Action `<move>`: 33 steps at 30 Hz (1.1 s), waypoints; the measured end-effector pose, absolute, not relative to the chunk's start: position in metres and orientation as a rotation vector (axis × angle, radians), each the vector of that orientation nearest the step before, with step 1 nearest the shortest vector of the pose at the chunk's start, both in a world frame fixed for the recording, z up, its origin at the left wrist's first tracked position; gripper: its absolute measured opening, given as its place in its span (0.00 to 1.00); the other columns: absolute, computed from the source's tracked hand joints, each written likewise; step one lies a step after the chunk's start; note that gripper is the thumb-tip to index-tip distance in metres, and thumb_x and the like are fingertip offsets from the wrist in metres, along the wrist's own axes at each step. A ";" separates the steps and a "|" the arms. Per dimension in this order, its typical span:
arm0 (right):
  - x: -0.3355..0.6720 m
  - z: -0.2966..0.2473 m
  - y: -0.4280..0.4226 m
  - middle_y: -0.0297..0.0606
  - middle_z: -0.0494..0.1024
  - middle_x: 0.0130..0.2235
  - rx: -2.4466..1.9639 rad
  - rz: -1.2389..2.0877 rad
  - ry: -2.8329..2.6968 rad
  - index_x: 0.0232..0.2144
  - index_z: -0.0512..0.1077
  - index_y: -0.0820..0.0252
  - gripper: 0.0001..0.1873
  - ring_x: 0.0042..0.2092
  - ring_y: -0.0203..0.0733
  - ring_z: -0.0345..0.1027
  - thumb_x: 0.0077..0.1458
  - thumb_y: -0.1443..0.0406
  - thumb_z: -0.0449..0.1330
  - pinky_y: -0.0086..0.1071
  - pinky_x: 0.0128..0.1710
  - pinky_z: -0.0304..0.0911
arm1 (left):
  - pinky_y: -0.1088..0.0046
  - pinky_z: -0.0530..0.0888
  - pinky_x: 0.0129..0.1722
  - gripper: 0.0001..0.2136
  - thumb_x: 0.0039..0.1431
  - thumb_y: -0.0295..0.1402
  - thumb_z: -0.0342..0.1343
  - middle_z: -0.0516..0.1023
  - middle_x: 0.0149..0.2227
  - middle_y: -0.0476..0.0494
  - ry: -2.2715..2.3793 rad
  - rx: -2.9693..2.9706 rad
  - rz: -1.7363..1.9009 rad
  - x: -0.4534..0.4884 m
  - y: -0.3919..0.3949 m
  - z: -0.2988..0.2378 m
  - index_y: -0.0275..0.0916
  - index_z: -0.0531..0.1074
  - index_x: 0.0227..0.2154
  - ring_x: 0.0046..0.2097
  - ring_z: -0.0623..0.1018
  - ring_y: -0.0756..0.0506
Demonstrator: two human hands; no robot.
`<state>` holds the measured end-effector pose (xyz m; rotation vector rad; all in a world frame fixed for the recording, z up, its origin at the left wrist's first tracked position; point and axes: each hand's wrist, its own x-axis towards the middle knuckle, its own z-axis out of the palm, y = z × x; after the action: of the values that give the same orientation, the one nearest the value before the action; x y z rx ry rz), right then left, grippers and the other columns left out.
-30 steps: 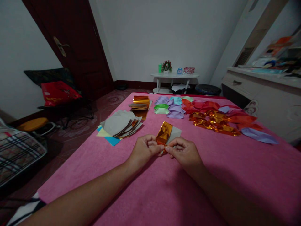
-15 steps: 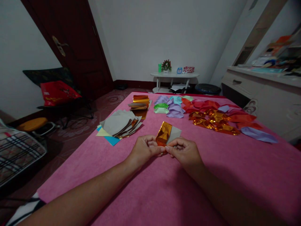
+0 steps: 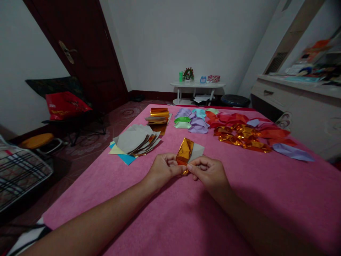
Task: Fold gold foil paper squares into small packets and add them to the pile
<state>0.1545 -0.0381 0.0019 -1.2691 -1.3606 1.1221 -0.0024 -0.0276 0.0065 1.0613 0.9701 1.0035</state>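
A folded sheet of shiny gold foil paper is held over the pink cloth, its near end pinched between thumb and fingers by the left hand and the right hand. Grey paper sheets are fanned leftward.

The left arm is bare and reaches in from the bottom left. The right arm is bare too and comes from the bottom right. The left hand and the right hand are close together in the middle. Both have curled fingers, and each thumb presses in. The thumb tips point toward each other.
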 end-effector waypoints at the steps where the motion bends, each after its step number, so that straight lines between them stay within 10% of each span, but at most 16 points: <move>1: 0.154 0.001 -0.038 0.33 0.70 0.17 -1.270 1.118 -1.366 0.20 0.72 0.63 0.11 0.18 0.32 0.62 0.42 0.60 0.64 0.25 0.18 0.56 | 0.78 0.69 0.26 0.17 0.34 0.34 0.72 0.78 0.24 0.43 0.969 1.055 1.009 -0.002 -0.028 0.007 0.30 0.76 0.27 0.24 0.74 0.51; 9: 0.151 0.003 -0.037 0.30 0.73 0.30 -1.132 1.124 -1.120 0.37 0.61 0.57 0.27 0.19 0.31 0.65 0.37 0.57 0.69 0.25 0.17 0.61 | 0.76 0.72 0.32 0.13 0.41 0.30 0.69 0.80 0.30 0.42 0.883 0.946 1.151 -0.004 -0.028 0.007 0.31 0.76 0.32 0.30 0.77 0.50; 21: 0.153 0.004 -0.043 0.32 0.68 0.17 -1.184 1.264 -1.376 0.18 0.68 0.62 0.19 0.17 0.30 0.57 0.52 0.54 0.57 0.26 0.18 0.52 | 0.74 0.70 0.31 0.11 0.43 0.30 0.67 0.79 0.27 0.43 0.835 1.000 1.101 -0.001 -0.032 0.007 0.30 0.75 0.29 0.27 0.76 0.50; 33: 0.152 0.000 -0.041 0.31 0.70 0.22 -1.143 1.052 -1.393 0.27 0.69 0.58 0.12 0.23 0.35 0.64 0.50 0.56 0.62 0.27 0.22 0.60 | 0.76 0.71 0.32 0.12 0.40 0.30 0.69 0.79 0.28 0.44 0.814 1.006 1.095 0.001 -0.032 0.009 0.30 0.77 0.29 0.28 0.75 0.51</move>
<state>0.1515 -0.0415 0.0001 -1.1427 -1.3929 1.0520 0.0011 -0.0320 0.0091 1.0060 0.8139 1.0951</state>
